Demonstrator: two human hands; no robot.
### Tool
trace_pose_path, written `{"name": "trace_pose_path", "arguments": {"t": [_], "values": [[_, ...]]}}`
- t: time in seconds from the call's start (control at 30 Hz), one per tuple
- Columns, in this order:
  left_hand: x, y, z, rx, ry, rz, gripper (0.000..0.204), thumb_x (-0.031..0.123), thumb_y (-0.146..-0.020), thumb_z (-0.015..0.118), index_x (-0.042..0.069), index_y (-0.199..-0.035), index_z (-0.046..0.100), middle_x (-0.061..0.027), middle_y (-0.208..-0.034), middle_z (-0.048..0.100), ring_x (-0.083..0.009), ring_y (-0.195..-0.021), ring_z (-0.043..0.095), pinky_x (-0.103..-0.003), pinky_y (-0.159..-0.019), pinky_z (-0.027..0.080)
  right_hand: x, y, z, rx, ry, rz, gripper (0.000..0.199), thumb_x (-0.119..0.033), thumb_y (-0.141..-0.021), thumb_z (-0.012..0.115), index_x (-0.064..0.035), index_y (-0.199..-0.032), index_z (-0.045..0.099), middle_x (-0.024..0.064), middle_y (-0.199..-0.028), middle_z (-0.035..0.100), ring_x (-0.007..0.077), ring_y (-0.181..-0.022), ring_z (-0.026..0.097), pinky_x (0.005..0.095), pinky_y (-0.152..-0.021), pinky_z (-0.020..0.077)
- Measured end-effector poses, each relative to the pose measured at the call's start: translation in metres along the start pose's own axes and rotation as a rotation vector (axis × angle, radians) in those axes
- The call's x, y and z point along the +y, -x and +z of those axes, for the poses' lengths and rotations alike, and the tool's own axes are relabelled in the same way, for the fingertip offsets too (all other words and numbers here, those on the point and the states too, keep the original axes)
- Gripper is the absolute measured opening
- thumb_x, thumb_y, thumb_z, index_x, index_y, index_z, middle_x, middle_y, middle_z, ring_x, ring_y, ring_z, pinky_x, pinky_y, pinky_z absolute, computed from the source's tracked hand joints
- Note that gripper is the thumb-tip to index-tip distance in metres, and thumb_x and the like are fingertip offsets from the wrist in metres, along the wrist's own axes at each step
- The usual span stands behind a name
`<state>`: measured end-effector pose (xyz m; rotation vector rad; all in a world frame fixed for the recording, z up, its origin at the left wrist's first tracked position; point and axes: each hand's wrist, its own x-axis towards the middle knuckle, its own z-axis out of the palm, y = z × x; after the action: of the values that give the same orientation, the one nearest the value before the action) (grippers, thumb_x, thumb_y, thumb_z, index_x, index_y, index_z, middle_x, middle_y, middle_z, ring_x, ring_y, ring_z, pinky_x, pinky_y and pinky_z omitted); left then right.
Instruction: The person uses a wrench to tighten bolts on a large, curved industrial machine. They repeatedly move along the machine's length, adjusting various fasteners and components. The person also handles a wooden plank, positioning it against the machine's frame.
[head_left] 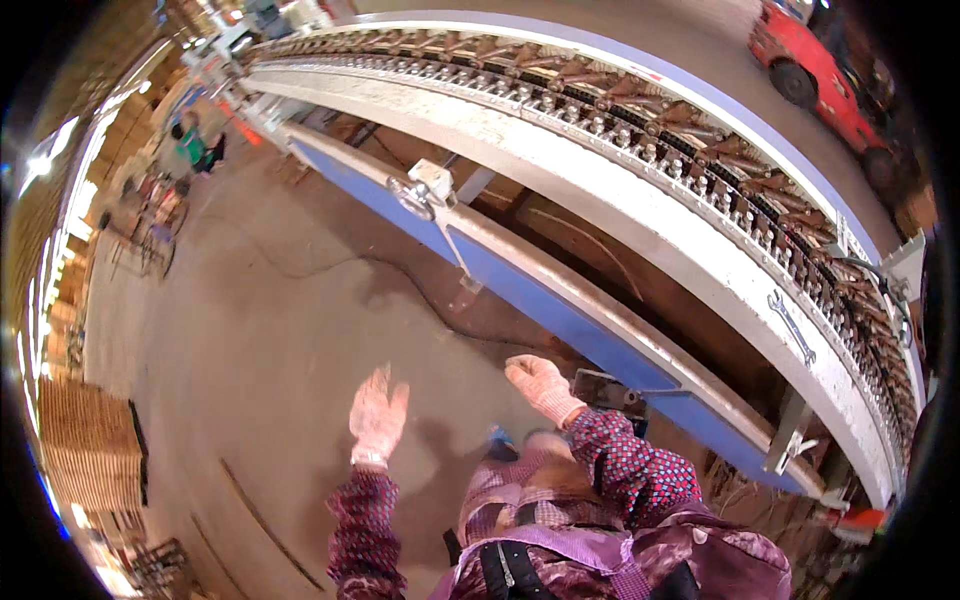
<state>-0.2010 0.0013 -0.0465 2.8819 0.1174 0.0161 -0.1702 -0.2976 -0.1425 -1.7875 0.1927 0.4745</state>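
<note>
My left hand (379,415), in a pale pinkish work glove, hovers over the floor with its fingers apart and nothing in it. My right hand (543,388), gloved the same way, is held out in front of me, near the blue side panel (510,285) of a long machine. Its fingers bend loosely, apart at the tips, and I see nothing in them. Neither hand touches the machine. An open-ended wrench (792,327) lies on the machine's white beam (640,200), to the right of my right hand.
Along the beam runs a row of metal fittings and a chain (600,125). A handwheel (412,198) sticks out from the lower rail. A dark cable (400,268) crosses the floor. Stacked boards (90,440) stand at left, a red vehicle (825,75) far right. Another person (197,148) is far left.
</note>
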Motion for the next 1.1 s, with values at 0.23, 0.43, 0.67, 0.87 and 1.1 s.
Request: {"name": "trace_pose_path", "arguments": {"t": [0.23, 0.43, 0.67, 0.87, 1.1], "values": [[-0.015, -0.270, -0.013, 0.069, -0.120, 0.403, 0.060, 0.032, -0.084, 0.063, 0.007, -0.137, 0.050, -0.0145, -0.134, 0.055, -0.0320, -0.124, 0.049, -0.042, -0.108, 0.036, -0.081, -0.137, 0.051, 0.084, -0.032, -0.004, 0.053, -0.036, -0.087, 0.063, -0.0039, -0.129, 0.055, 0.0154, -0.124, 0.063, 0.0283, -0.117, 0.059, 0.0352, -0.099, 0.0455], [-0.001, -0.426, 0.020, 0.055, -0.233, 0.565, 0.066, 0.034, -0.077, 0.069, 0.006, -0.133, 0.051, -0.0166, -0.137, 0.050, -0.0338, -0.128, 0.045, -0.044, -0.112, 0.030, -0.134, -0.289, 0.072, 0.128, 0.152, 0.007, 0.074, -0.041, -0.080, 0.066, -0.0027, -0.140, 0.043, 0.0218, -0.139, 0.049, 0.0366, -0.128, 0.048, 0.0391, -0.107, 0.0382], [0.004, -0.525, 0.043, -0.311, 0.022, 0.936, 0.031, 0.037, -0.068, 0.076, 0.009, -0.070, 0.063, -0.0109, -0.070, 0.062, -0.0317, -0.062, 0.060, -0.041, -0.058, 0.050, -0.166, -0.376, 0.092, 0.234, -0.079, -0.015, 0.039, -0.033, -0.081, 0.063, -0.0085, -0.111, 0.061, 0.0218, -0.104, 0.065, 0.0402, -0.100, 0.062, 0.0465, -0.085, 0.0493], [-0.035, -0.552, 0.075, -0.445, 0.072, 1.121, 0.032, 0.037, -0.068, 0.078, 0.008, -0.078, 0.066, -0.0125, -0.072, 0.067, -0.0310, -0.063, 0.066, -0.039, -0.055, 0.052, -0.144, -0.401, 0.109, 0.200, -0.024, -0.101, 0.037, -0.019, -0.087, 0.063, -0.0113, -0.123, 0.060, 0.0131, -0.093, 0.065, 0.0249, -0.085, 0.064, 0.0372, -0.073, 0.0511], [-0.004, -0.566, 0.051, -0.593, 0.196, 1.069, 0.029, 0.032, -0.063, 0.081, 0.011, -0.078, 0.066, -0.0096, -0.076, 0.068, -0.0290, -0.069, 0.066, -0.039, -0.059, 0.052, -0.061, -0.429, 0.178, 0.075, -0.734, -0.077, 0.041, -0.025, -0.081, 0.070, -0.0067, -0.117, 0.060, 0.0139, -0.103, 0.065, 0.0280, -0.096, 0.063, 0.0389, -0.082, 0.0508]]}}
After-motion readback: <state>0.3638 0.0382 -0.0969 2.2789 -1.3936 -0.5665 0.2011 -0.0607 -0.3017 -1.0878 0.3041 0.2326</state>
